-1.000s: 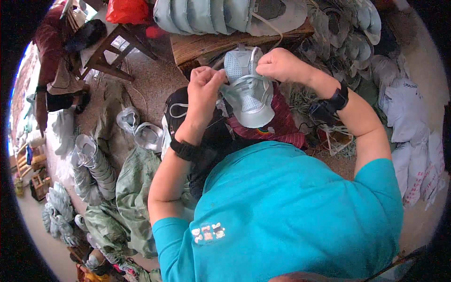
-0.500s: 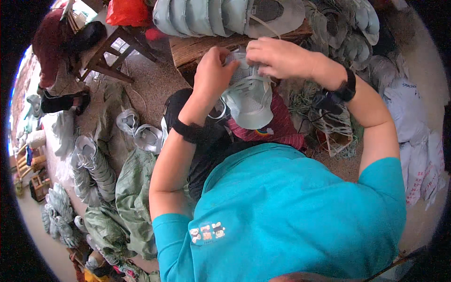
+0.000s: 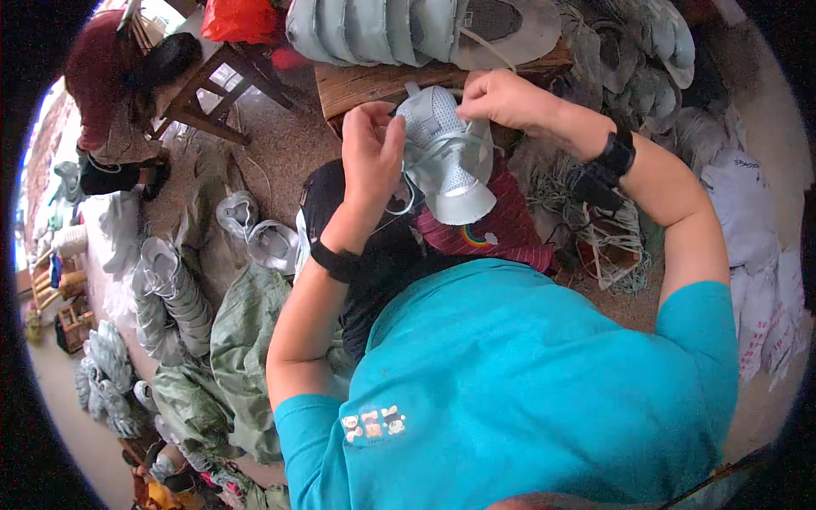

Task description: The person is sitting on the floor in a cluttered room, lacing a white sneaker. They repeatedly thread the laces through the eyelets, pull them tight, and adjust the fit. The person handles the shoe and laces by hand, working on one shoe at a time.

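Note:
A light grey mesh shoe upper point(image 3: 463, 180) with loose pale laces hangs over my lap, its tongue point(image 3: 429, 112) standing up at the far end. Along its left edge my left hand point(image 3: 374, 151) is closed, thumb and fingers at the rim. A loop of lace hangs just below that hand. My right hand point(image 3: 508, 99) pinches at the upper's far right edge; what lies between its fingertips is too small to make out. Beneath the upper is a dark red striped cloth point(image 3: 510, 217) with a rainbow patch.
Beyond my hands a wooden block point(image 3: 365, 92) bears a row of nested grey shoe uppers point(image 3: 374, 30). More uppers point(image 3: 174, 289) and green sacks point(image 3: 246, 365) lie left. At right are a heap of cords point(image 3: 612, 246) and white sacks point(image 3: 739, 221). A person point(image 3: 110, 93) is by a wooden stool point(image 3: 204, 110).
The right hand has drawn back from over the upper to its right edge, uncovering the tongue. The left hand has slid slightly nearer along the left side.

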Tool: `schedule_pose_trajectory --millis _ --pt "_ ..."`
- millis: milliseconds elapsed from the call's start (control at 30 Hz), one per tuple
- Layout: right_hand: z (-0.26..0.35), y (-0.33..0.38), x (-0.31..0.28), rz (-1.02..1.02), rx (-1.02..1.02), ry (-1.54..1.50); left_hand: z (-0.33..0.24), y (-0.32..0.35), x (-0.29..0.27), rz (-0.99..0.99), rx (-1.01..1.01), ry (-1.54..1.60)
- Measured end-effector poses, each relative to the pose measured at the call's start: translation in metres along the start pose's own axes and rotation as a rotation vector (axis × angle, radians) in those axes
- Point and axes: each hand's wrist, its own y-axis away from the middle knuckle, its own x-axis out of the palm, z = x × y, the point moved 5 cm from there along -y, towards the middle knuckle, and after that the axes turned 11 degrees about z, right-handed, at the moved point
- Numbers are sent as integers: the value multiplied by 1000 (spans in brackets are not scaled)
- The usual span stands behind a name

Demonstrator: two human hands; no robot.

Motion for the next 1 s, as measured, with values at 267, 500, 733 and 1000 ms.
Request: schedule_pose_trajectory --millis 267,500,733,1000 --pt "37 -1 -18 -54 -116 482 7 15 12 -7 -3 212" --pt "12 -9 0 177 143 334 -2 16 10 74 -179 703" --pt "65 0 8 57 -114 -168 2 24 10 63 -183 667" --pt "66 11 35 -123 -251 1072 -3 19 4 7 -12 120"
